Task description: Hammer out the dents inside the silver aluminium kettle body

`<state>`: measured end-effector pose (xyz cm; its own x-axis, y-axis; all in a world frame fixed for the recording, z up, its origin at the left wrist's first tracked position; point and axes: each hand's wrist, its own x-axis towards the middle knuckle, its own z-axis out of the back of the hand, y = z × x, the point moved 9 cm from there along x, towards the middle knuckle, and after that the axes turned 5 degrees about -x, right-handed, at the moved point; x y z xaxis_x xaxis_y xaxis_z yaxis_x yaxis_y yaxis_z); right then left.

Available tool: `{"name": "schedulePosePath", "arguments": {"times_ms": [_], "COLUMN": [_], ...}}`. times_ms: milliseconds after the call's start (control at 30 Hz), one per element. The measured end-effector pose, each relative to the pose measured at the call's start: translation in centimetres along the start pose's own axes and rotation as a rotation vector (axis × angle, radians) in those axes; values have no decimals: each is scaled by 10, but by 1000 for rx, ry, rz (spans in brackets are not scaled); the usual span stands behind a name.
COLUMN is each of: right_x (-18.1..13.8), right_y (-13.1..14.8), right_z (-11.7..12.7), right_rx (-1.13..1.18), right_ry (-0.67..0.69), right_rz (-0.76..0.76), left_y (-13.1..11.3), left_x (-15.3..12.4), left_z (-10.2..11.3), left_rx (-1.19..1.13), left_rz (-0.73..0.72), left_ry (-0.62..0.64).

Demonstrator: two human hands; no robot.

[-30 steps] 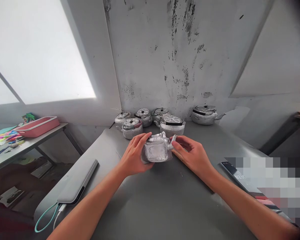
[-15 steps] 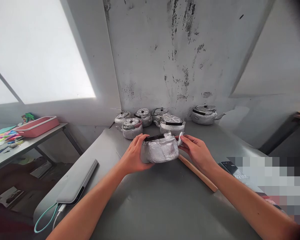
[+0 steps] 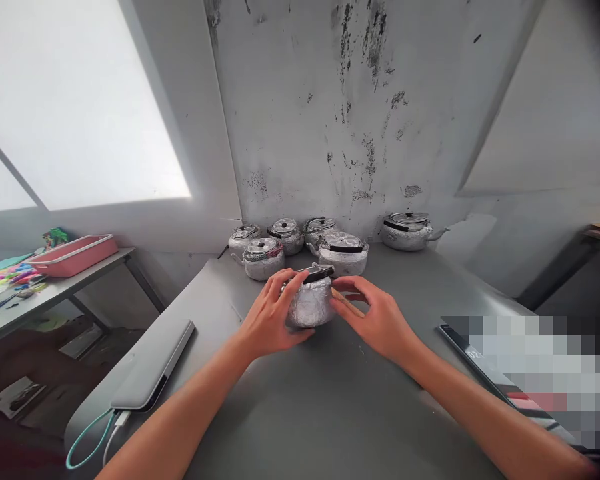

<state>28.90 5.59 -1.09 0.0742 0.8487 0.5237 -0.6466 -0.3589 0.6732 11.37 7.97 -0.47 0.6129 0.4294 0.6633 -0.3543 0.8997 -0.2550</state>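
Five silvery kettles stand close together behind the hands, just above the middle of the frame: the front left kettle (image 3: 263, 261), with a reddish patterned handle, the front right kettle (image 3: 341, 257), with a black handle, and three back kettles (image 3: 287, 240) nearer the wall (image 3: 290, 133). This group hems in the far side of the work. A separate kettle (image 3: 407, 235) sits right of them, its spout pointing right.

The held kettle (image 3: 313, 307) is at centre frame, just in front of the group; whether its base touches the bench (image 3: 290, 413) cannot be told. The left hand (image 3: 267, 317) has its grip closed around the left side, fingers over the top and thumb low in front. The right hand (image 3: 380, 317) has curled fingers at the right side; whether that grip pinches anything cannot be told.

A grey slab-shaped device (image 3: 153, 370) with teal and white cords (image 3: 94, 437) lies near the bench's left edge. Grey surface stretches below the hands to the frame's bottom. At far left, a pink tray (image 3: 75, 257) rests on a side bench (image 3: 55, 293).

At lower right, a phone (image 3: 465, 353) shows "02"; blocky blurring hides the rest.
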Motion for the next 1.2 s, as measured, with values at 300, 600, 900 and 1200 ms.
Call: {"name": "schedulePosePath", "arguments": {"times_ms": [300,600,900,1200], "right_x": [2,4,4,-1], "right_y": [-6,-6,-3,-2], "right_z": [2,2,3,-1], "right_rx": [-49,-58,-62,-54], "right_ry": [-13,3,-3,21], "right_rz": [31,14,2,-7], "left_y": [19,25,28,40], "left_x": [0,-4,-7,-8], "left_z": [20,18,17,17], "left_rx": [-149,-168,-185,-86], "left_rz": [113,163,201,212], "left_ry": [-215,-253,-314,-317]}}
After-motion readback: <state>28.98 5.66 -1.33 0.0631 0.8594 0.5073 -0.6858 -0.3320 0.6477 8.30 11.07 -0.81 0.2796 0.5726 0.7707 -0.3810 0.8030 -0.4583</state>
